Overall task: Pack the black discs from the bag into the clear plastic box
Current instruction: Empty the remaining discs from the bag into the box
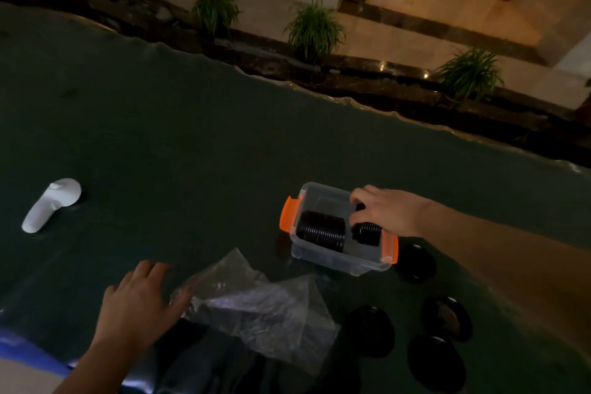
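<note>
The clear plastic box [315, 251] with orange latches stands on the dark table. Inside it a long row of black discs [323, 230] stands on edge at the left. My right hand [385, 209] reaches into the box's right side, its fingers closed on a shorter stack of black discs [367, 233]. The crumpled clear bag [256, 301] lies in front of the box, and my left hand [140, 296] rests flat on the table with spread fingers touching the bag's left edge. Several loose black discs [371, 329] lie on the table to the right of the bag.
A white handheld controller [52, 203] lies at the far left of the table. The table's far edge [319, 93] borders a dark ledge with potted plants [315, 30]. A blue and white edge [28, 352] shows at the bottom left.
</note>
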Motion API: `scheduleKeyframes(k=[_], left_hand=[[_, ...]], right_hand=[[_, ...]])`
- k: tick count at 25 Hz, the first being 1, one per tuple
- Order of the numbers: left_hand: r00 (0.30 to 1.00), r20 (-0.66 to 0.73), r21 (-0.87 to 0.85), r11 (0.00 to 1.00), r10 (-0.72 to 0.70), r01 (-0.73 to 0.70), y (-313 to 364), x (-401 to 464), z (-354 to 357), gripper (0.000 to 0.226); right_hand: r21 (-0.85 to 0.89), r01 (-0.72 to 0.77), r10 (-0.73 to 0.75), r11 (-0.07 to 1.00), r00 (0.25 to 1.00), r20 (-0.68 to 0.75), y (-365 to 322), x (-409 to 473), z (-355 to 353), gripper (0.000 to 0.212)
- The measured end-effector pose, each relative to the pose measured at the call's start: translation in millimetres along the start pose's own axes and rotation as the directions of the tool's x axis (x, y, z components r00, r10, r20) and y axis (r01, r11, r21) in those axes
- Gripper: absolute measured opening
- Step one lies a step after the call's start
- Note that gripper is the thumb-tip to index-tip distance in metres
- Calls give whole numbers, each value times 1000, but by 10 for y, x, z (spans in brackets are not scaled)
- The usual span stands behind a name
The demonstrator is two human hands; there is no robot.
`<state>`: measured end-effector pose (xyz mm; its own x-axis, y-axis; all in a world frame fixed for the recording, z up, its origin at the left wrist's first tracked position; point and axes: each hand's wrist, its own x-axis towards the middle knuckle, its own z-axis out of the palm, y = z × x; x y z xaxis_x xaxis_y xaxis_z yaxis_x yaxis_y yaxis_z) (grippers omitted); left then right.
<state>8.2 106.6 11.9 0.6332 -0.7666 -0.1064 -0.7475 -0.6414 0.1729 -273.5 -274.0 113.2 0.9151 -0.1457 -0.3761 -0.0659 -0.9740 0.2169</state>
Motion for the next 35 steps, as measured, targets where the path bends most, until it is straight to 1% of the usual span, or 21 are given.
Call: scheduleKeyframes(k=[2, 5, 6, 8, 10, 13, 15, 17, 18, 20, 21, 24, 26, 27, 29, 30, 31, 33, 34, 35], left_hand=[[1000, 13, 2, 1000, -7, 7, -20, -48, 20, 67], [1000, 2, 0, 1000, 21, -21, -14, -57, 42, 61], [999, -2, -4, 999, 33, -33, 1, -48, 40, 60], [998, -20, -16, 998, 59, -60, 46, -18, 32, 61], [995, -53, -31, 996, 82, -84, 111, 26, 19, 59], [988, -103, -62, 990, 119, -126, 202, 80, 1, 55], [983, -121, -81, 985, 140, -150, 249, 101, 8, 53], [979, -137, -96, 982, 150, -164, 278, 117, 18, 52], [978, -141, -98, 981, 152, -166, 287, 127, 23, 52], [978, -142, -97, 981, 155, -169, 302, 156, 35, 52], [977, -142, -95, 980, 159, -173, 306, 172, 42, 52], [975, -135, -87, 978, 175, -188, 315, 237, 65, 50], [975, -125, -82, 978, 181, -192, 304, 279, 81, 49], [976, -117, -77, 978, 183, -193, 295, 297, 87, 49], [975, -112, -69, 978, 190, -199, 275, 327, 99, 48], [974, -120, -72, 977, 194, -203, 266, 340, 102, 47], [972, -129, -77, 975, 197, -208, 257, 346, 105, 46], [968, -137, -84, 971, 211, -223, 244, 351, 109, 44], [965, -139, -87, 968, 221, -234, 239, 349, 115, 44], [963, -142, -91, 966, 230, -244, 235, 351, 119, 43]], right_hand=[[-1, 8, -8, 1000, 1000, 24, -15, 83, 104, 51], [29, -5, 4, 1000, 999, 53, -37, 161, 295, 49], [34, -15, 13, 999, 997, 73, -45, 182, 365, 53], [67, -42, 32, 997, 989, 142, -83, 236, 495, 69], [157, -91, 60, 983, 980, 192, -127, 315, 594, 83], [209, -150, 112, 966, 977, 183, -147, 431, 682, 79], [212, -210, 170, 955, 967, 192, -143, 476, 745, 82], [211, -308, 254, 928, 935, 247, -160, 517, 800, 92], [226, -371, 299, 901, 906, 299, -174, 539, 821, 96], [289, -500, 369, 817, 837, 405, -224, 573, 856, 93], [320, -546, 398, 774, 813, 426, -246, 587, 875, 89], [448, -655, 495, 608, 754, 431, -247, 600, 946, 77], [568, -694, 517, 442, 715, 471, -230, 599, 954, 74], [640, -699, 503, 318, 697, 511, -216, 606, 923, 71], [734, -679, 452, -8, 652, 608, -223, 624, 837, 67], [742, -652, 433, -158, 629, 645, -243, 636, 813, 64], [736, -615, 426, -283, 607, 671, -265, 643, 795, 61], [713, -520, 444, -470, 559, 700, -309, 654, 781, 55], [701, -470, 459, -537, 534, 710, -329, 659, 794, 54], [691, -430, 472, -581, 514, 717, -346, 666, 804, 53]])
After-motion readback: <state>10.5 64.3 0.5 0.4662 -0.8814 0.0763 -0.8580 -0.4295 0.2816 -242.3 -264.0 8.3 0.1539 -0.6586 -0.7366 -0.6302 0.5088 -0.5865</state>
